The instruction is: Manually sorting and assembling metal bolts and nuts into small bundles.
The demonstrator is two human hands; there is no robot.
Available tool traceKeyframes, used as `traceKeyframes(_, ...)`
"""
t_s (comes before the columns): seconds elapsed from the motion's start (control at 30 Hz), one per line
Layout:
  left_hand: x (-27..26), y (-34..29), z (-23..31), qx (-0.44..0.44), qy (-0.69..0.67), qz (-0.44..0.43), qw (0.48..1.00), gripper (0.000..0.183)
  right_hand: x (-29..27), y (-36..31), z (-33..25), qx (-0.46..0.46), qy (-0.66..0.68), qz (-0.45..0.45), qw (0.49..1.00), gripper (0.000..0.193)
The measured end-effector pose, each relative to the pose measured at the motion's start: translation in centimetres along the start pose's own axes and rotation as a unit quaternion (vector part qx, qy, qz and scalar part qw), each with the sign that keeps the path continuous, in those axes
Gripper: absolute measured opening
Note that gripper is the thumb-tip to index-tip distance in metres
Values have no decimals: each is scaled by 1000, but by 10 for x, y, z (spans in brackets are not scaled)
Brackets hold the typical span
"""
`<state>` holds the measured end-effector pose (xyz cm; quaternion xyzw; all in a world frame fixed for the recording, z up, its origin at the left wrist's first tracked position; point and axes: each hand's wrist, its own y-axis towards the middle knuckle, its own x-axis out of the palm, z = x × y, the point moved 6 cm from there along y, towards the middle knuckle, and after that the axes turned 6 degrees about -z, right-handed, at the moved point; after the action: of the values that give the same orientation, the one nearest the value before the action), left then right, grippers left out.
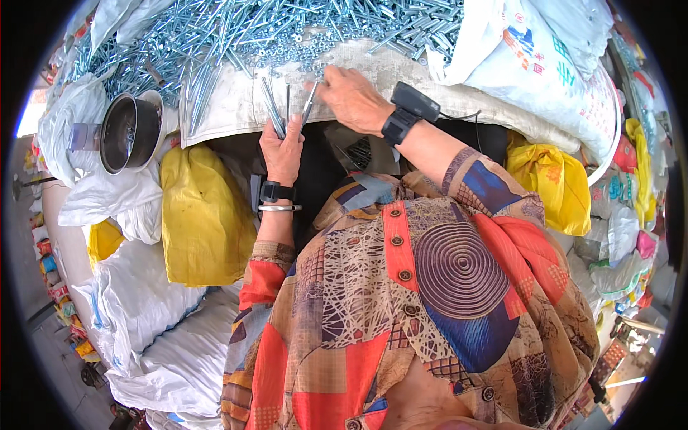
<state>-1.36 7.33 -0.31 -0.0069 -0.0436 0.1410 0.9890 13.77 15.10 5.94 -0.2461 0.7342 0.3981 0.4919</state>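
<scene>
My left hand (pixel 282 152) is closed round several thin, silvery metal rods (pixel 271 104) that stick up past the fingers. One rod (pixel 309 105) leans right and has a thicker, sleeve-like lower part. At its upper end is my right hand (pixel 352 100), with the fingers curled in; whatever they pinch is too small to make out. Just beyond both hands, small nuts (pixel 297 50) lie loose on a whitish cloth (pixel 236 97). A big heap of long metal rods (pixel 193 36) spreads behind them.
Short metal sleeves (pixel 423 32) lie at the back right, beside a white woven sack (pixel 537 64). To the left stands a dark pot (pixel 130 134). Yellow bags (pixel 201 215) hang on either side of me, and white sacks (pixel 143 301) fill the lower left.
</scene>
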Motion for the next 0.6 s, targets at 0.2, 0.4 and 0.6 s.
traceKeyframes(0.2,-4,-3,-2,-29,-21,-9,999,23,2,-6,19,49,-29,-84,995,24)
traceKeyframes(0.4,3,-2,2,-32,-58,-18,998,23,1,-16,54,-31,-159,-43,986,21)
traceKeyframes(0.6,1,-3,-1,-24,-37,-14,999,22,-1,-3,47,141,65,-34,987,12)
